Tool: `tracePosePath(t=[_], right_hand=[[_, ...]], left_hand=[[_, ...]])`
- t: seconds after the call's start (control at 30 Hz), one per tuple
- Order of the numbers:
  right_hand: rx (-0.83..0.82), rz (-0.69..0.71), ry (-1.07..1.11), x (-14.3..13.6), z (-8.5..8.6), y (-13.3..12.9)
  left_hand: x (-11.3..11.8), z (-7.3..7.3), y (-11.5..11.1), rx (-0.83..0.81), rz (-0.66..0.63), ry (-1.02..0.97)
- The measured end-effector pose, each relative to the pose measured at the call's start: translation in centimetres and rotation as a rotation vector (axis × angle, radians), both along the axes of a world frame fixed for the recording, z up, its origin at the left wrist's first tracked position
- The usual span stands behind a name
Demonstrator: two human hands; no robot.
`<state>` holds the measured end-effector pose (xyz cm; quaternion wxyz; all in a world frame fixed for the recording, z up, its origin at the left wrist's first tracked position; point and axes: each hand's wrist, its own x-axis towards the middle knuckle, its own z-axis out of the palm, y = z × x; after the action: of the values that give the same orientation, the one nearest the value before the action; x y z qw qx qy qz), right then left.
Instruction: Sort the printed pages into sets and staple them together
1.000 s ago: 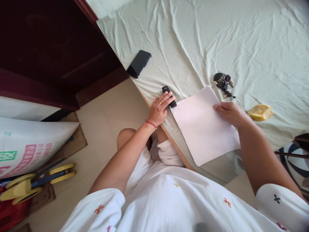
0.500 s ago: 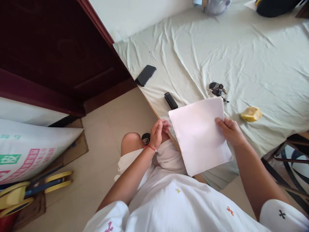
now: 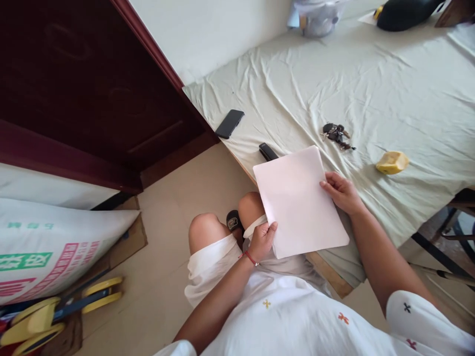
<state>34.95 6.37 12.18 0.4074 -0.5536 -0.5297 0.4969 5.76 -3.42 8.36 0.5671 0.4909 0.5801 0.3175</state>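
A stack of white paper (image 3: 302,202) is held over my lap and the table's front edge. My left hand (image 3: 261,240) grips its lower left edge, thumb on top. On the right edge, my right hand (image 3: 341,192) pinches the sheets between thumb and fingers. Just beyond the paper's upper left corner lies a black stapler-like object (image 3: 267,152), partly covered by the paper. A bunch of keys (image 3: 336,134) rests behind the paper, and a yellow piece of fruit (image 3: 392,162) sits to the right.
The table (image 3: 356,84) has a wrinkled pale green cloth. A black phone (image 3: 230,123) lies near its left edge. At the back stand a plastic container (image 3: 321,20) and a black object (image 3: 406,14). A large white sack (image 3: 55,247) is on the left.
My left hand was free beside the paper and now grips its left edge. The paper has shifted slightly and covers part of the black stapler-like object. The view has moved a little.
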Motion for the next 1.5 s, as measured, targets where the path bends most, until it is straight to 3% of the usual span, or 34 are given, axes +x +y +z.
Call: tracePosePath(t=[0.1,0.3,0.5,0.77,0.87,1.1,1.27,1.5], right_hand=[[-0.012,0.030,0.030,0.3,-0.5,0.2],[0.002,-0.078,0.158,0.7,-1.7,0.2],[0.021,-0.154,0.199,0.6,-1.4,0.1],[0.029,-0.172,0.188,0.4,-0.9,-0.1],[0.015,-0.155,0.202,0.5,-1.0,-0.1],[-0.021,-0.110,0.184,0.8,-1.2,0.0],[-0.012,-0.030,0.141,1.1,-1.7,0.2],[0.099,0.045,-0.137,0.6,-1.2,-0.1]], left_hand=[[-0.4,0.0,-0.2,-0.050,0.000,-0.045],[-0.1,0.8,-0.9,-0.066,-0.038,-0.118],[0.9,1.4,-0.7,-0.071,-0.107,-0.124],[1.5,2.1,-1.2,-0.074,-0.085,-0.086],[1.8,1.3,-1.1,-0.102,-0.062,-0.122],[2.2,-2.5,-1.4,-0.222,0.076,-0.258],[1.4,-2.1,-1.7,-0.057,0.133,-0.428],[1.2,-2.2,-0.6,-0.135,0.226,-0.433]])
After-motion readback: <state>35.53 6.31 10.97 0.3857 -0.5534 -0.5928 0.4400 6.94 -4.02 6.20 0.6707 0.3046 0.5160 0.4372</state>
